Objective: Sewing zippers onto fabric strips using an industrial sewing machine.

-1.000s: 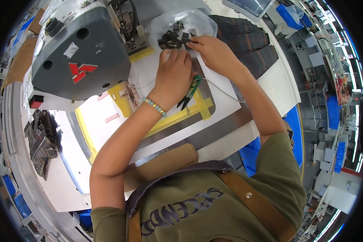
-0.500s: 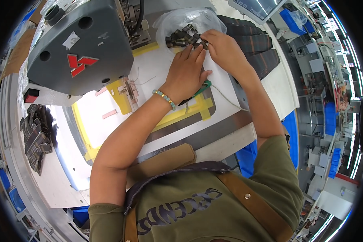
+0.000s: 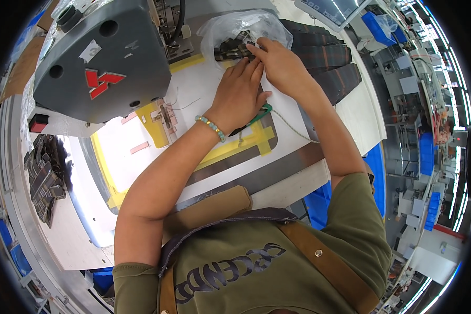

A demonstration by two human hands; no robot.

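My left hand (image 3: 237, 93) lies over the white work surface, fingers stretched toward the mouth of a clear plastic bag (image 3: 209, 36). Small dark plaid fabric pieces (image 3: 229, 49) fill the bag, close to those fingertips. A green-handled tool (image 3: 262, 113), perhaps scissors, shows beside the left thumb, mostly covered by the palm; a pale cord (image 3: 293, 127) runs off from it. At the bag's opening my right hand (image 3: 281, 64) is closed, thumb and fingers pinched on a plaid fabric piece that the fingers partly hide.
A grey sewing machine head (image 3: 102, 63) overhangs the left side. Beneath it sit a yellow plate (image 3: 154, 128) and yellow tape. Plaid cloth lies at far left (image 3: 46, 178) and in dark strips (image 3: 324, 52) at back right. A control panel (image 3: 334, 10) stands behind.
My right hand has shifted slightly left and up, deeper over the bag's opening, and the fabric pieces there have moved. My left hand stays nearly in place.
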